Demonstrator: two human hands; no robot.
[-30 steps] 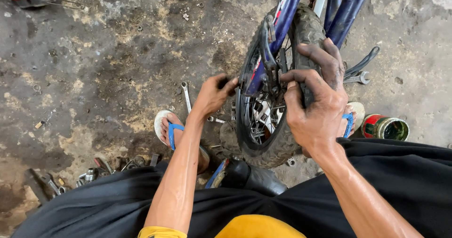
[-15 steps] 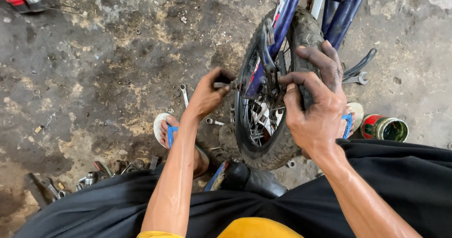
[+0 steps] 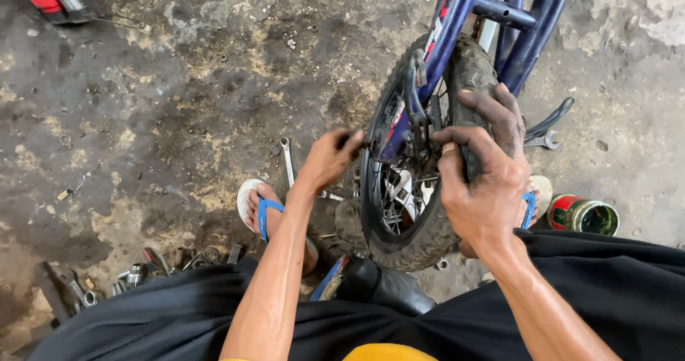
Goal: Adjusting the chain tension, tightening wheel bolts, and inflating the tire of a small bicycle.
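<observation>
Seemingly from directly above, one head view is given. A small bicycle wheel [image 3: 417, 190] with a knobbly black tyre is seen standing between the person's knees, carried in a blue frame [image 3: 464, 18] that rises toward the top edge.

The left hand [image 3: 330, 158] is closed around a small dark tool [image 3: 357, 141], probably a spanner or socket, though its head is hidden against the axle end; it is held level so that the tool meets the hub from the side. The right hand [image 3: 485, 168] is wrapped over the tyre, fingers curled about tread and frame stay, apparently to keep the wheel from turning.

Two feet in blue-strapped sandals are planted either side of the wheel, the left one [image 3: 265, 207] in plain sight.

One open-ended spanner [image 3: 287, 160] lies on the stained concrete just beside the left hand, a second [image 3: 546, 141] is seen right of the frame, and one open tin [image 3: 584, 215] stands near the right knee. A heap of loose tools [image 3: 107, 282] is gathered at lower left.
</observation>
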